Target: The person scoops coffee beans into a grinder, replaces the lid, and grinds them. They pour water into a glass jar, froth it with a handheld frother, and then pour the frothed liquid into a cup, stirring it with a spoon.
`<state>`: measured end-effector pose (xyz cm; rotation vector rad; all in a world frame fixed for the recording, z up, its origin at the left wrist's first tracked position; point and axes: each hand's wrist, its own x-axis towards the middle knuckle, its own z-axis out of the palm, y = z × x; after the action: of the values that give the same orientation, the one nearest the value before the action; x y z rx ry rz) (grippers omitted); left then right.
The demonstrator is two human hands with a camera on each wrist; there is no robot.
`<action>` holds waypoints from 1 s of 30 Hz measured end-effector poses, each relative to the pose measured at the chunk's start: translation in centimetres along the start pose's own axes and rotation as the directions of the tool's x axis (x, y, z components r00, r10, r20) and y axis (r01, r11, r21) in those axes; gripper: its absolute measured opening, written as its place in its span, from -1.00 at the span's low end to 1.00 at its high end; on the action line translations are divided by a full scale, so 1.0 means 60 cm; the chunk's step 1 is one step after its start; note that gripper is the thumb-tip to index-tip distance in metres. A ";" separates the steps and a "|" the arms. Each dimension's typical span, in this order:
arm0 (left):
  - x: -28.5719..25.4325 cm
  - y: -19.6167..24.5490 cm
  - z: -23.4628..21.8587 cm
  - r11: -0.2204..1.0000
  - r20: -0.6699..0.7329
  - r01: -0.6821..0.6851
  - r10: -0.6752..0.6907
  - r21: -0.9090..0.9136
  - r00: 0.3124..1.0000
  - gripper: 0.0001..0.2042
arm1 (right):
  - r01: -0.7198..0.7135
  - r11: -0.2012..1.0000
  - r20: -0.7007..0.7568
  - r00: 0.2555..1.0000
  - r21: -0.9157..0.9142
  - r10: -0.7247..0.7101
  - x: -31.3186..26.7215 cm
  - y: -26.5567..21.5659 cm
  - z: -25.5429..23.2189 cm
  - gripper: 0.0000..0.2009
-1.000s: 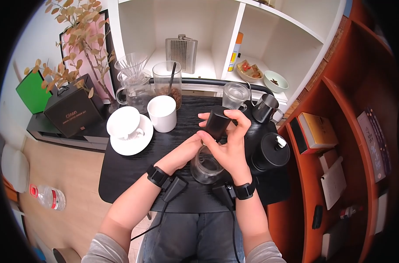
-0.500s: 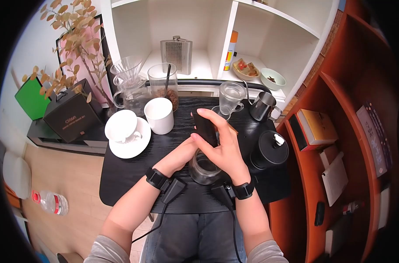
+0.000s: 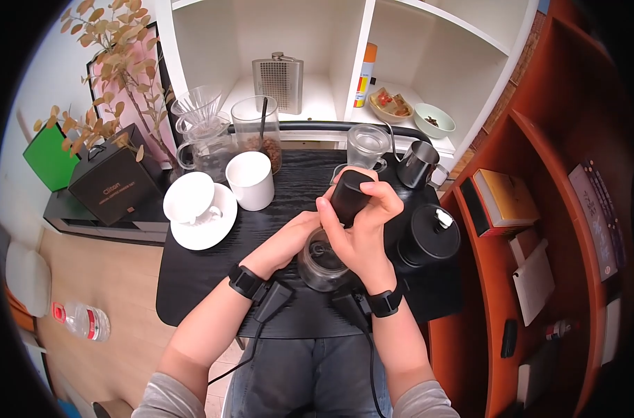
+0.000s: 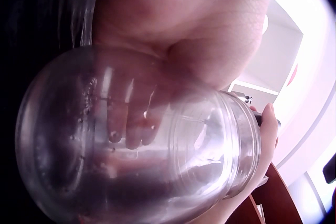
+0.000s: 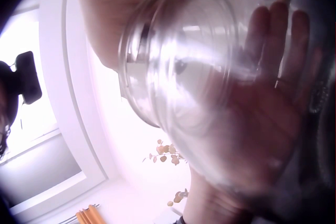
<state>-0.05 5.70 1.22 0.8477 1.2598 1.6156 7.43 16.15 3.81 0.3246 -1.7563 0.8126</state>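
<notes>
A white shelf unit [image 3: 226, 42] backs the black bench [image 3: 205, 292], whose near edge meets the jeans [image 3: 289, 369]; wood grain shows between the mug and hands. The left hand [image 3: 292, 240] spreads straight fingers behind the glass jar [image 3: 322, 268], near that edge. The right hand [image 3: 365, 240] curls around a black cylinder [image 3: 349, 198] above. A black canister [image 3: 432, 237] flanks it rightward; a saucer [image 3: 216, 233] and white mug [image 3: 251, 182], leftward.

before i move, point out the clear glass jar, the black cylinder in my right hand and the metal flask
Glass jar [image 4: 136, 145]: left wrist view, on its rounded side
Black cylinder [image 3: 349, 200]: head view, on its dark side
Metal flask [image 3: 278, 86]: head view, on its front
</notes>
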 end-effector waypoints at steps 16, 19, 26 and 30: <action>0.001 -0.013 -0.010 1.000 0.015 -0.008 0.008 -0.003 1.000 -0.53 | -0.385 0.916 0.213 0.910 0.114 0.356 0.011 -0.021 -0.008 -0.44; -0.003 -0.002 -0.003 0.998 0.015 -0.051 0.050 0.043 0.999 -0.52 | -0.296 0.948 0.198 0.942 0.114 0.270 0.009 -0.020 -0.007 -0.46; -0.004 0.007 -0.009 0.998 0.039 0.057 -0.057 -0.023 0.998 -0.58 | -0.112 0.992 0.151 0.981 -0.055 0.119 -0.003 -0.007 -0.005 -0.45; -0.001 0.000 -0.013 0.997 0.045 0.070 -0.069 -0.019 0.997 -0.57 | -0.078 0.992 0.063 0.994 -0.096 0.084 -0.004 -0.002 -0.001 -0.39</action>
<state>-0.71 5.39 1.02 0.8140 1.2260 1.5441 7.62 16.05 3.67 0.2211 -1.8739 0.7823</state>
